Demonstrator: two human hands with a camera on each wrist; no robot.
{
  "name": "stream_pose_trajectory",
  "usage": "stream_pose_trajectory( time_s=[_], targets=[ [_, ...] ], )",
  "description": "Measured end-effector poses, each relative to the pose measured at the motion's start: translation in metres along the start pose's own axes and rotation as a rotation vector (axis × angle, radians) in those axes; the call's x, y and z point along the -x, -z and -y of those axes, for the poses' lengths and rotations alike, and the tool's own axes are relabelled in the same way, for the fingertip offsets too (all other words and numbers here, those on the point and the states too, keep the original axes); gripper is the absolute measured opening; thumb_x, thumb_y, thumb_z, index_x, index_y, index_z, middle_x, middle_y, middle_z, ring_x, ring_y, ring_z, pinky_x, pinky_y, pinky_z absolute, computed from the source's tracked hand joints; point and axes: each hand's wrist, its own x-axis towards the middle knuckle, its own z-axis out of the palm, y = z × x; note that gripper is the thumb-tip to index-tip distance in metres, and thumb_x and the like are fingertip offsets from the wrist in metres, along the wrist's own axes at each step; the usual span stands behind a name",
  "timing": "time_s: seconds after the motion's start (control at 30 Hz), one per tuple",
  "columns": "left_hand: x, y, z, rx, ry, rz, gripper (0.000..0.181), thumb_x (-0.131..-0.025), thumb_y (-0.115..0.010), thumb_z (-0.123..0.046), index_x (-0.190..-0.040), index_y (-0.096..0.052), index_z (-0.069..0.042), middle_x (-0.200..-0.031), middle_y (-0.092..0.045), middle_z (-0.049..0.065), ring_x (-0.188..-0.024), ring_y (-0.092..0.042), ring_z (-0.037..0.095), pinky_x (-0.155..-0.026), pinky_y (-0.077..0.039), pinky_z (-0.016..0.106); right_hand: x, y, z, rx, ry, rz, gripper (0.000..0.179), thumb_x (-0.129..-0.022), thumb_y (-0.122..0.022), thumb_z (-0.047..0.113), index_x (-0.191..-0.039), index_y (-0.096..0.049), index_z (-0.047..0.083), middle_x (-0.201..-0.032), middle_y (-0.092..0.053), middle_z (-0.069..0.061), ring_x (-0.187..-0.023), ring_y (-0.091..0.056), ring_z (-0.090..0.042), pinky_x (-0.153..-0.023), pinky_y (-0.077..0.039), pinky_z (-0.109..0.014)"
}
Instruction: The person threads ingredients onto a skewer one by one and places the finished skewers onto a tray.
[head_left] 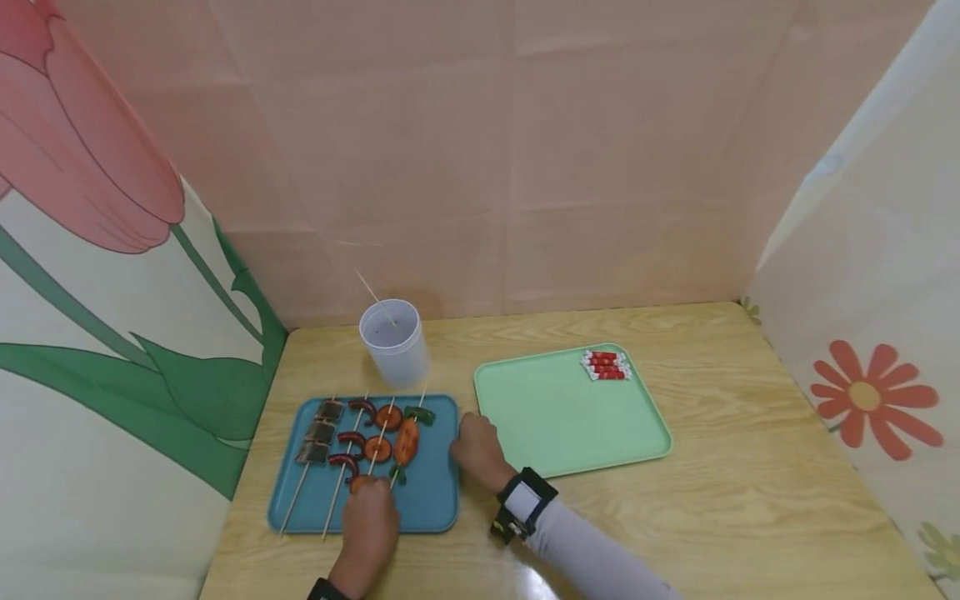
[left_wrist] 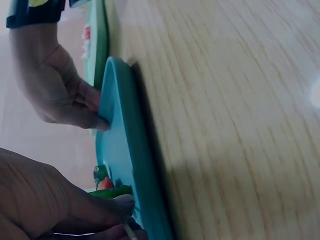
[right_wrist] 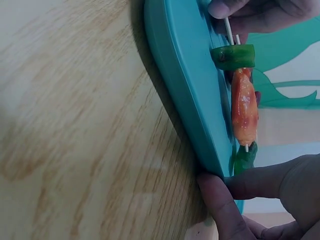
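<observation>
Four skewers lie side by side on a blue tray (head_left: 431, 504). One has dark flat squares (head_left: 319, 432), one dark-red curled pieces (head_left: 349, 437), one round orange-brown slices (head_left: 378, 450). The rightmost is a skewer with an orange-red piece (head_left: 407, 442) between green pepper pieces (right_wrist: 233, 57). At the tray's near side, my left hand (head_left: 371, 517) pinches a bare stick (right_wrist: 228, 31) by the green pepper. Whether it also holds the neighbouring stick is hidden. My right hand (head_left: 480, 452) grips the tray's right rim between thumb and fingers.
A translucent white cup (head_left: 401, 358) holding a thin stick (head_left: 367, 287) stands behind the blue tray. To the right lies a light green tray (head_left: 555, 417) with several red-and-white wrapped sticks (head_left: 606, 365) in its far right corner. Printed cloth walls border the wooden table (head_left: 735, 500).
</observation>
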Motion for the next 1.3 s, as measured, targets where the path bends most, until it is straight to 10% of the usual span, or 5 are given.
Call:
stream_pose_trajectory(
  time_s=[0.3,0.47,0.73,0.97,1.3],
  targets=[
    [-0.009,0.012,0.001,-0.012,0.001,0.086,0.017,-0.083,-0.077,-0.006,-0.070,-0.067,-0.003,-0.066,-0.063,0.009,-0.060,-0.065,0.028,-0.049,-0.052,0.043,-0.011,0.008,0.004,0.128,0.104,0.028,0.030,-0.085,-0.064,-0.005,-0.064,-0.049,0.009,-0.057,-0.044,0.002,-0.047,-0.045,-0.012,-0.040,-0.032,-0.022],
    [-0.036,0.030,0.000,0.017,-0.019,-0.088,0.021,-0.090,-0.075,-0.014,-0.073,-0.071,-0.003,-0.062,-0.065,0.010,-0.052,-0.063,0.025,-0.042,-0.047,0.039,-0.039,0.035,0.036,0.211,0.263,-0.120,0.013,-0.097,-0.065,0.006,-0.085,-0.064,0.002,-0.071,-0.060,-0.004,-0.059,-0.055,-0.013,-0.049,-0.044,-0.024],
    [-0.114,0.061,0.002,0.565,0.220,-0.096,0.081,-0.092,-0.077,-0.027,-0.155,-0.034,0.000,-0.132,-0.056,0.023,-0.118,-0.059,0.039,-0.095,-0.051,0.055,-0.092,0.058,0.118,0.186,0.529,-0.299,0.017,-0.100,-0.065,0.014,-0.110,-0.068,0.001,-0.103,-0.069,-0.013,-0.092,-0.067,-0.025,-0.080,-0.057,-0.037],
    [-0.159,0.040,-0.002,0.784,0.207,-0.168,0.121,-0.076,-0.090,-0.021,-0.162,-0.008,0.000,-0.160,-0.027,0.030,-0.148,-0.033,0.045,-0.123,-0.030,0.056,-0.124,0.039,0.147,0.336,0.555,-0.148,0.020,-0.098,-0.066,0.011,-0.111,-0.069,-0.004,-0.108,-0.071,-0.018,-0.105,-0.069,-0.030,-0.093,-0.057,-0.039],
    [-0.185,0.012,-0.022,0.951,0.113,-0.370,0.104,-0.086,-0.069,0.010,-0.163,0.000,-0.003,-0.151,-0.026,0.024,-0.133,-0.046,0.037,-0.111,-0.042,0.039,-0.141,0.019,0.153,0.548,0.499,-0.195,0.020,-0.101,-0.055,0.010,-0.095,-0.073,0.002,-0.098,-0.076,-0.013,-0.094,-0.073,-0.030,-0.084,-0.061,-0.041]
  ],
)
